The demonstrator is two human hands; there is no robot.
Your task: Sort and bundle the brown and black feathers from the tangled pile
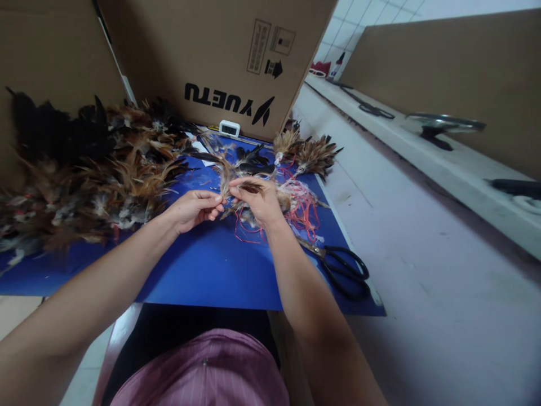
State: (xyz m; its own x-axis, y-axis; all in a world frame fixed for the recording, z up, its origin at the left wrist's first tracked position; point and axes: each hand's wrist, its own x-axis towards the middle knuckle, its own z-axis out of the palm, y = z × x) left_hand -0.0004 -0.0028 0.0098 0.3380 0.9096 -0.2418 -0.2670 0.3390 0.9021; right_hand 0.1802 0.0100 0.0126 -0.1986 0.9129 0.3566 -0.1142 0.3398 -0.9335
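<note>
Over the blue tabletop (pixel 203 270), my left hand (pixel 196 211) pinches the lower end of a small upright feather (pixel 225 173), pale and brownish. Close beside it, my right hand (pixel 265 204) has its thumb and forefinger closed at the same feather. Brown feathers (pixel 252 187) show against the right hand's fingers; whether they are gripped or lie behind is hard to tell. Under and beyond that hand are loose feathers and a tangle of red and white plastic string (pixel 305 207). Black-handled scissors (pixel 344 268) lie near my right forearm.
A large heap of brown and black feather bundles (pixel 127 169) covers the left side. More bundles (pixel 315 155) lie at the back right. A small white digital display (pixel 229 129) stands before a cardboard box (pixel 228 51). A ledge (pixel 406 135) with several items runs along the right.
</note>
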